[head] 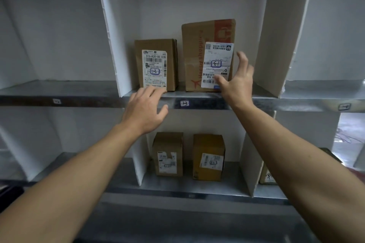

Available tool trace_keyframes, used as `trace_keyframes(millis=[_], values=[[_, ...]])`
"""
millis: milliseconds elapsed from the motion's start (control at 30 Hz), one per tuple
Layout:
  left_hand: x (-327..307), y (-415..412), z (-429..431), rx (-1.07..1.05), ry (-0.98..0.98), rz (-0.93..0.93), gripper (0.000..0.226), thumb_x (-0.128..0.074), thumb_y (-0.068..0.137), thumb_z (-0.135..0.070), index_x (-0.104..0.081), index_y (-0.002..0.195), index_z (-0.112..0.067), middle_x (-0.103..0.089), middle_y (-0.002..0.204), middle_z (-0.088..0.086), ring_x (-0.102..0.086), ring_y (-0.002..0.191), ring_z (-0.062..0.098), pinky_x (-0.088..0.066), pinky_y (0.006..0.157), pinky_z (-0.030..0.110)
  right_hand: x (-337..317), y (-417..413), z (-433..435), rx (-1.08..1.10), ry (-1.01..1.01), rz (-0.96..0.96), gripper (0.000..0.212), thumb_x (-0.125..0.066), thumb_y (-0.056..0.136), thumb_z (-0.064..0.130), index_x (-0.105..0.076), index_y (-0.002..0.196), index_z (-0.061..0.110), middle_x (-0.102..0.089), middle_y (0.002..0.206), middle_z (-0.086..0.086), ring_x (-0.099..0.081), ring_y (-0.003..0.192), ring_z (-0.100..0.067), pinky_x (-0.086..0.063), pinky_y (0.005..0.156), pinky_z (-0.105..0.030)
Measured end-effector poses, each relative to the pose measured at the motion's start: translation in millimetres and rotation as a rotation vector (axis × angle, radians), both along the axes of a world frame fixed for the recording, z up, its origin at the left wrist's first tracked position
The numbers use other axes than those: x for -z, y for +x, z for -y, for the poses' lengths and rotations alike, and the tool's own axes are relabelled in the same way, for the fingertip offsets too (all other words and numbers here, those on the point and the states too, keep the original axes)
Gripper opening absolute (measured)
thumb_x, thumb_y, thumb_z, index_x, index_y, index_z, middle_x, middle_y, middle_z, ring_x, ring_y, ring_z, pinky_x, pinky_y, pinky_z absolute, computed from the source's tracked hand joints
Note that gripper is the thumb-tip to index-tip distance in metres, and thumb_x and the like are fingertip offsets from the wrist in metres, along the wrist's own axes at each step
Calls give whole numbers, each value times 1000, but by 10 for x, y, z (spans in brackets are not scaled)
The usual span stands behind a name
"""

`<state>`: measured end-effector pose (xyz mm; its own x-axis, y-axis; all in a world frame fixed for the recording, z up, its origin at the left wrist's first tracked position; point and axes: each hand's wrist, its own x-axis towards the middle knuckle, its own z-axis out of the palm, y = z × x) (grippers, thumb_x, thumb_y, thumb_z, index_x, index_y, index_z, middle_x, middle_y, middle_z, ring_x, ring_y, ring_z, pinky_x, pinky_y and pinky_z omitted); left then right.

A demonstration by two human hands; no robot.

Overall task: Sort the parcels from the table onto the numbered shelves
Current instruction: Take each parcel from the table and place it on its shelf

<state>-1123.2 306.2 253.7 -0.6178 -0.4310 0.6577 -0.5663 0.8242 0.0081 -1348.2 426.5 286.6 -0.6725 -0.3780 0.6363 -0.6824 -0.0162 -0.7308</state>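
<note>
Dim, flat indoor light, wide-angle warp.
Glare on the metal shelf edge (296, 104); bright spill at far right; corners dark and soft, uprights (110, 25) bowed.

Cardboard parcels, five:
- two on the upper shelf (59, 92): small parcel (158, 45), tall parcel (195, 45)
- two in the lower shelf (177, 188) middle bay: left parcel (167, 144), right parcel (208, 146)
- one part-seen parcel (264, 176) in the right bay

Number tags on the upper shelf edge, three: left tag (56, 101), middle tag (184, 103), right tag (344, 106).

Hands, two: left hand (145, 111), right hand (237, 83).
</note>
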Motion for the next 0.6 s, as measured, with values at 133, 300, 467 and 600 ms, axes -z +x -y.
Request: trace_keyframes(millis=[133, 300, 467, 600], values=[[61, 211, 0, 4, 3, -28, 46, -54, 92, -36, -50, 134, -19, -54, 128, 3, -49, 117, 24, -37, 100, 42, 160, 221, -66, -4, -34, -128, 60, -66, 95, 23, -35, 146, 28, -30, 151, -8, -36, 133, -18, -39, 112, -40], [197, 628, 47, -61, 37, -31, 44, -55, 90, -36, -51, 132, -19, -55, 126, 3, -49, 114, 25, -39, 94, 42, 499, 761, 26, -78, 121, -395, 45, -61, 96, 23, -48, 139, 21, -36, 149, -10, -30, 139, -28, -30, 112, -39], [412, 1377, 76, -181, 113, 21, 44, -55, 91, -35, -51, 131, -19, -54, 126, 6, -48, 113, 29, -38, 92, 41, 795, 1523, 305, -160, 311, -666, 39, -56, 95, 31, -57, 129, 12, -53, 134, -13, -45, 125, -31, -44, 102, -45], [642, 2262, 91, -335, 213, 104, 47, -52, 93, -38, -48, 136, -21, -51, 133, 5, -46, 120, 29, -36, 97, 41, 1080, 2346, 550, -261, 465, -728, 37, -53, 96, 34, -59, 126, 14, -58, 126, -12, -53, 114, -33, -49, 90, -45]])
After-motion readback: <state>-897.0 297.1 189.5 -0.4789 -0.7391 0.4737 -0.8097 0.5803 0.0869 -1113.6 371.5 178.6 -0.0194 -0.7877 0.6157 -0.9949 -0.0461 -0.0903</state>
